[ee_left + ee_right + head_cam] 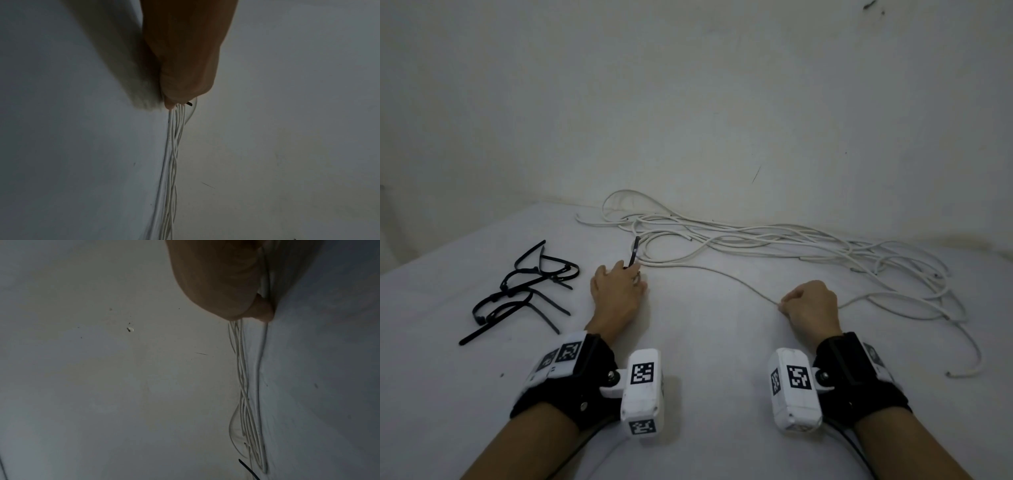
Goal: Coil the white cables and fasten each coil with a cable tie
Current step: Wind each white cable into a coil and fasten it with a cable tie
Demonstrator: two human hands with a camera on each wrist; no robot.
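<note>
White cables [774, 240] lie in loose tangled loops across the back and right of the white table [705, 342]. My left hand [631, 270] rests on the table and pinches a black cable tie [634, 251] that sticks up beside the nearest loops. One strand [722, 274] runs from there to my right hand [782, 305], which grips it in a fist. In the left wrist view my left hand [174, 102] meets the cables [172, 154], with the cable tie's tip [189, 103] showing. The right wrist view shows my right hand [265, 318] and the cables [242, 369].
A pile of several black cable ties [524, 291] lies on the table left of my left hand. A cable end [969, 366] trails toward the front right. The wall [688, 102] rises directly behind the cables.
</note>
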